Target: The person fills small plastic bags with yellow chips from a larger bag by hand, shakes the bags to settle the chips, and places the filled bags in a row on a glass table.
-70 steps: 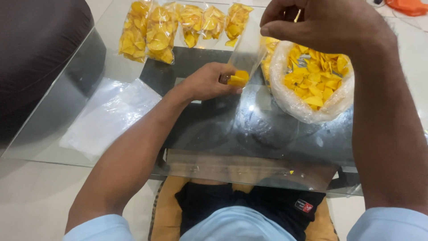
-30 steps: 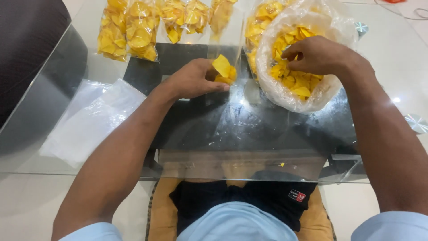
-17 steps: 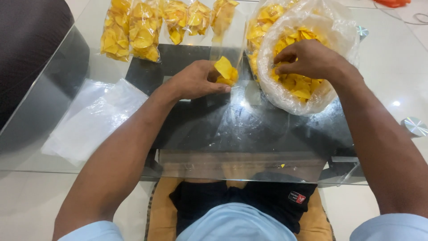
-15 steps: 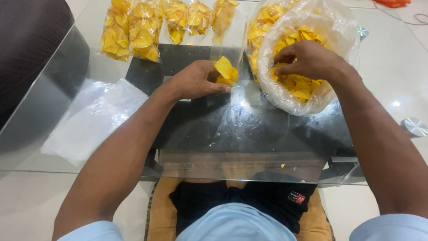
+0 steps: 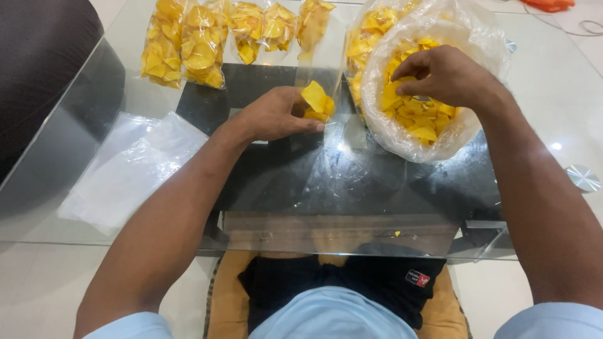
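Note:
My left hand (image 5: 273, 115) grips the bottom of a small clear plastic bag (image 5: 320, 63) that stands upright on the glass table (image 5: 352, 182); a few yellow chips (image 5: 316, 102) sit in it. My right hand (image 5: 447, 76) is inside the mouth of a large clear bag of yellow chips (image 5: 419, 116), fingers pinched around some chips and lifted slightly above the pile.
Several filled small packets of chips (image 5: 201, 41) lie in a row at the table's far edge. A stack of flat empty plastic bags (image 5: 129, 169) lies at the left. A dark seat (image 5: 38, 56) stands at the far left. Round metal table fittings (image 5: 584, 177) sit at the right.
My right hand went from above the small bag down into the large bag, gathered chips, and now rises a little. My left hand keeps holding the small bag.

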